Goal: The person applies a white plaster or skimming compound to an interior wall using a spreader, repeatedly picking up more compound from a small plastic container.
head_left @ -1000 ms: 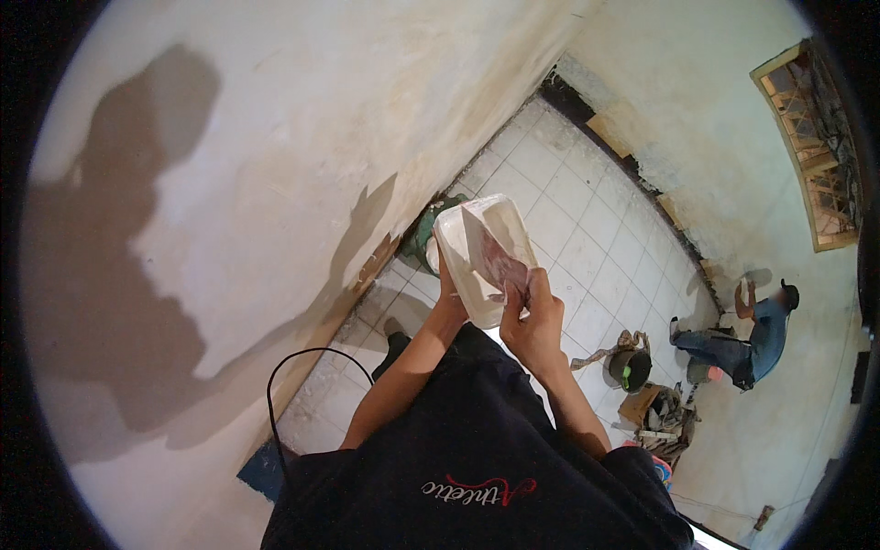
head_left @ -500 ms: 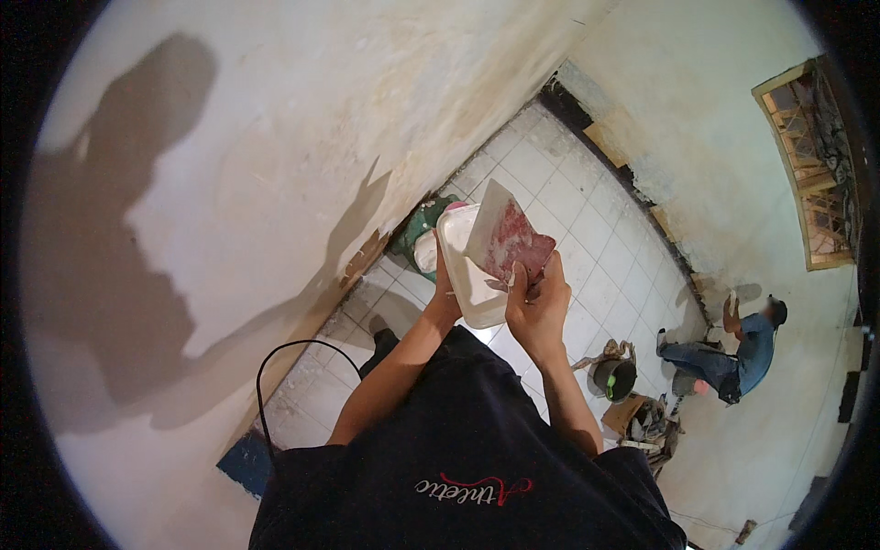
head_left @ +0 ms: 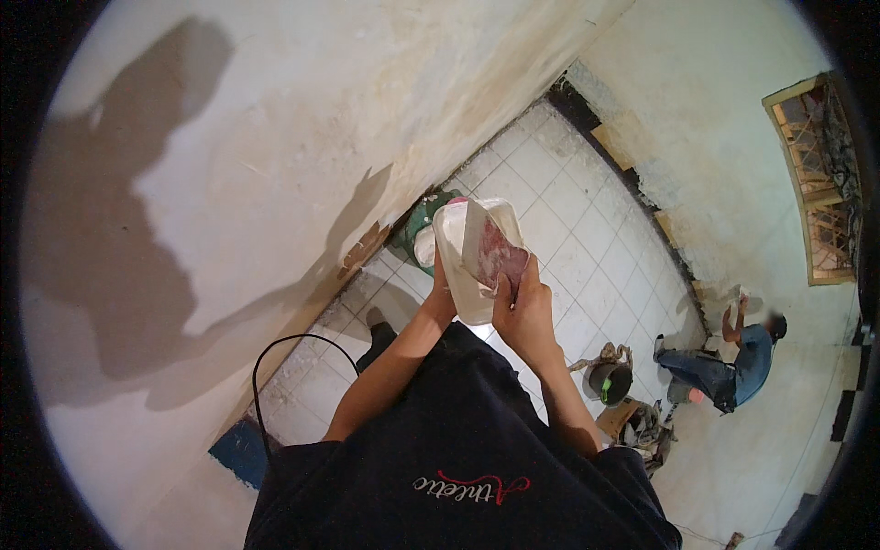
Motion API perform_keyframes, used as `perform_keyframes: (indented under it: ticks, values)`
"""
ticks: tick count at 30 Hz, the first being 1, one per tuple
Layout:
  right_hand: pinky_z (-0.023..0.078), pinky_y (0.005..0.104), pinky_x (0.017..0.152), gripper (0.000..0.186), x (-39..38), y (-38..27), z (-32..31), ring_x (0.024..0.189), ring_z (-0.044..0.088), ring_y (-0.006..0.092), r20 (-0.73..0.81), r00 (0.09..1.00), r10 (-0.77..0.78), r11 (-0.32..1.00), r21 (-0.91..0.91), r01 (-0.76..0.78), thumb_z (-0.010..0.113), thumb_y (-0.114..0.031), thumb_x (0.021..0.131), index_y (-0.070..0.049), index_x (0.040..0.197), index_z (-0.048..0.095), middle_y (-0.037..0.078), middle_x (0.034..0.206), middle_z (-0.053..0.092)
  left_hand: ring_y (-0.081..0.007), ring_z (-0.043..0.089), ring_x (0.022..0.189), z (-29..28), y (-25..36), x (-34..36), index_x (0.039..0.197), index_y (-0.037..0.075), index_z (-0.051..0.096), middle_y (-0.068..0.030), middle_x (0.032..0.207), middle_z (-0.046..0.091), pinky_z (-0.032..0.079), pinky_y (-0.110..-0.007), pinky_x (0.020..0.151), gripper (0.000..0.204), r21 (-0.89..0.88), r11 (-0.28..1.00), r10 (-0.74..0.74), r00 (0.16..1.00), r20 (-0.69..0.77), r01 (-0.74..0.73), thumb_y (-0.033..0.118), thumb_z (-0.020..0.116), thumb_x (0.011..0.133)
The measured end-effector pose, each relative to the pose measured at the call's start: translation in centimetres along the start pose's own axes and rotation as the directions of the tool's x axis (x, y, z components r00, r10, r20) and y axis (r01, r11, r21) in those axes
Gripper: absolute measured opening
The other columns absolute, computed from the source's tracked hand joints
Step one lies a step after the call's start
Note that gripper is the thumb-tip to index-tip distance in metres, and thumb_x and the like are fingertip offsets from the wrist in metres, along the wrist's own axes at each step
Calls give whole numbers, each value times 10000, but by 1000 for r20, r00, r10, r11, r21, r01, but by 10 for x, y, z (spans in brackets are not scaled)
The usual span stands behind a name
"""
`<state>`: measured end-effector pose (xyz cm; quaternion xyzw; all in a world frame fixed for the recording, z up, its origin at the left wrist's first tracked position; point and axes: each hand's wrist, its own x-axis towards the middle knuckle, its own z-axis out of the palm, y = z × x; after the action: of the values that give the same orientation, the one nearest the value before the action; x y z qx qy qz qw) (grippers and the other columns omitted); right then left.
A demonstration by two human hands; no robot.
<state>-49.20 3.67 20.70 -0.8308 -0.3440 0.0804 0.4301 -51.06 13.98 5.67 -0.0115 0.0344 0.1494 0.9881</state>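
Note:
My left hand (head_left: 442, 286) grips a white rectangular plastic tray (head_left: 472, 307) along its left side, holding it out over the tiled floor. Pale paste shows inside it. My right hand (head_left: 524, 316) is closed on a flat scraper (head_left: 500, 246) with a wide, red-stained blade, which overlaps the tray; whether it touches the paste is unclear. Just behind the tray, a green sack (head_left: 412, 229) with a white container sits against the left wall.
Plastered walls meet at the far corner. Another person (head_left: 752, 367) works low at the right wall, below a window (head_left: 816, 174). A dark bucket (head_left: 610, 390) and cardboard with rags (head_left: 628, 426) lie to my right. A black cable loops by my left arm.
The scraper rose toward the tray's right side half a second ago and has since moved down and left over the tray with my right hand. The view has shifted slightly.

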Motion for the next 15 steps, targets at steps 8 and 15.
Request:
perform_keyframes:
  ticks: [8,15]
  values:
    - [433,401,464,164,14,1,-8,512,603,375,81,996,44,997,-59,-39,548,21,867,54,990,445,233,602,563,-252,553,1178,12,1,6,1372,146,457,-76,1275,564,460,-433,1027,695,-42,998,-52,998,-32,50,673,367,928]
    - [454,492,500,149,24,-2,-12,552,587,461,130,991,43,994,-106,-29,522,11,861,79,943,418,283,600,556,-255,561,1167,24,4,9,1382,145,450,-74,1287,563,471,-431,1014,683,43,999,-28,998,-57,30,658,350,942]
